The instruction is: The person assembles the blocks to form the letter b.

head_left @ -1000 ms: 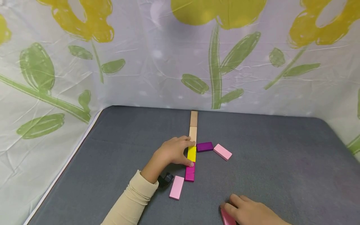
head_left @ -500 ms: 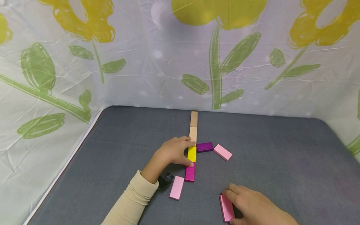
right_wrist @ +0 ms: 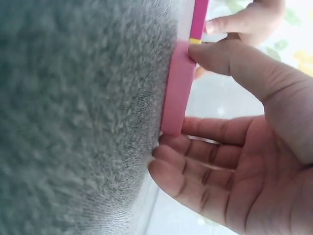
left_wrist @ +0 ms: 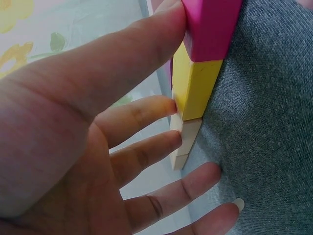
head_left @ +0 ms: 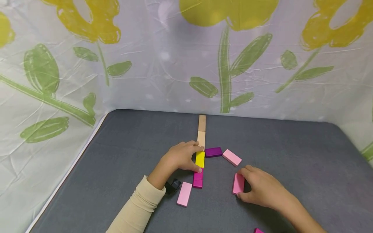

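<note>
A straight row of flat blocks runs down the table: two wooden blocks (head_left: 201,137), a yellow block (head_left: 200,158) and a magenta block (head_left: 198,180). My left hand (head_left: 180,157) rests beside the row, thumb at the magenta block, fingertips by the yellow and nearer wooden one; its fingers stay spread in the left wrist view. To the right, my right hand (head_left: 260,187) pinches a pink block (head_left: 238,183) by its two ends. In the right wrist view the held pink block (right_wrist: 178,93) is close over the cloth, thumb on one end, index fingertip at the other.
A purple block (head_left: 213,152) angles off the row, followed by a lighter pink block (head_left: 231,158). Another light pink block (head_left: 184,194) lies near the left forearm. A magenta piece (head_left: 257,230) shows at the bottom edge. Flower-printed sheeting (head_left: 163,81) hangs behind the grey tabletop (head_left: 140,136).
My right hand has carried the pink block away from me, up from the bottom edge toward the lighter pink block. A magenta piece now shows at the bottom. The left hand stays put.
</note>
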### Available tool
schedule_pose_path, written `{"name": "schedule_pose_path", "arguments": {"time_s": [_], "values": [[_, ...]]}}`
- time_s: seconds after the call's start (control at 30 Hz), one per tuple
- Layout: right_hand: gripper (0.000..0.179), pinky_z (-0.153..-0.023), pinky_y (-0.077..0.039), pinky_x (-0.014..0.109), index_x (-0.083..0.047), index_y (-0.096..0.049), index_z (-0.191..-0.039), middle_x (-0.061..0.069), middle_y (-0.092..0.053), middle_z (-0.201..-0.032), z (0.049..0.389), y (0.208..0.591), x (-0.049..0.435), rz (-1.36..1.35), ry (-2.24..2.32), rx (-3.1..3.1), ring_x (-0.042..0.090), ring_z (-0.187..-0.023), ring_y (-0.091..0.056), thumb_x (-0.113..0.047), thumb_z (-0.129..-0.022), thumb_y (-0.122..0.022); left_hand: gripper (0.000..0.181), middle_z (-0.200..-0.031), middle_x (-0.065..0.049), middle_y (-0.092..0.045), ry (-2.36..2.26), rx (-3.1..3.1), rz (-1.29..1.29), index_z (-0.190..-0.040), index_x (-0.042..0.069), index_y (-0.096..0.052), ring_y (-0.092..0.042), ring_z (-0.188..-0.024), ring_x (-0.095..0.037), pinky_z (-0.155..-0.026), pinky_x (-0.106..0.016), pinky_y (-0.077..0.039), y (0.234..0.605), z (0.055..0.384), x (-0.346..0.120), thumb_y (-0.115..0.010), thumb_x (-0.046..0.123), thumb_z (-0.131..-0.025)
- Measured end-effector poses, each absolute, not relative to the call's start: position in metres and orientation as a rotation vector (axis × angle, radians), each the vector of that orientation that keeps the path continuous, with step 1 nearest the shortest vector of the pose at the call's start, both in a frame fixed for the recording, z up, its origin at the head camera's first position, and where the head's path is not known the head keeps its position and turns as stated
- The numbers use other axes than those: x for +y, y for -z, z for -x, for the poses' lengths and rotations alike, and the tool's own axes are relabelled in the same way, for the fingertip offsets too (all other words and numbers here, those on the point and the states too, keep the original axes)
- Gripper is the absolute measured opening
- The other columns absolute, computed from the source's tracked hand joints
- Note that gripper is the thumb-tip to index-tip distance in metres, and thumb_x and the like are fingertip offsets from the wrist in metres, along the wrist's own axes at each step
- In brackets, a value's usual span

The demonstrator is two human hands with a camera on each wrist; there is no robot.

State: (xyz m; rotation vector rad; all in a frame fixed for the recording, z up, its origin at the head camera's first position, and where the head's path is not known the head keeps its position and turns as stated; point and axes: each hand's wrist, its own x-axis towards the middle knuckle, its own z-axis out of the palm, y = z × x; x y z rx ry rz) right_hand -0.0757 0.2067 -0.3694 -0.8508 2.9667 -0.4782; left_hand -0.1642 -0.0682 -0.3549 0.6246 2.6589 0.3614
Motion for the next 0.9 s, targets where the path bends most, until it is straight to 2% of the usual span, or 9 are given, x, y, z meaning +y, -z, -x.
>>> {"name": "schedule_pose_path", "arguments": {"time_s": [0.27,0.57,0.9], "values": [[0.039,-0.064,-0.046,0.033,-0.019,-0.063,-0.086,-0.01,-0.054,-0.081,0.085,0.369,0.207,0.68,0.555,2.987,0.007,-0.072,-0.049,-0.039,-0.067,-0.092,0.077,-0.155,-0.001,-0.041,-0.362,2.661,-0.628,-0.149,0.025,-0.052,-0.044,-0.135,-0.032,-0.105,-0.054,-0.04,0.354,0.164,-0.068,-0.083,0.043,-0.08],[0.052,-0.07,-0.051,0.04,-0.006,-0.07,-0.104,-0.005,-0.062,-0.09,0.089,0.371,0.209,0.699,0.567,3.021,0.011,-0.077,-0.054,-0.036,-0.068,-0.092,0.077,-0.155,-0.002,-0.042,-0.384,2.666,-0.632,-0.148,0.024,-0.052,-0.044,-0.134,-0.032,-0.103,-0.055,-0.041,0.354,0.163,-0.068,-0.084,0.041,-0.08],[0.05,-0.071,-0.051,0.041,-0.007,-0.069,-0.102,-0.004,-0.063,-0.091,0.09,0.371,0.21,0.691,0.571,3.028,0.011,-0.079,-0.056,-0.039,-0.07,-0.091,0.078,-0.156,-0.002,-0.041,-0.378,2.667,-0.636,-0.149,0.023,-0.051,-0.043,-0.136,-0.033,-0.104,-0.057,-0.04,0.353,0.163,-0.068,-0.083,0.041,-0.08]]}}
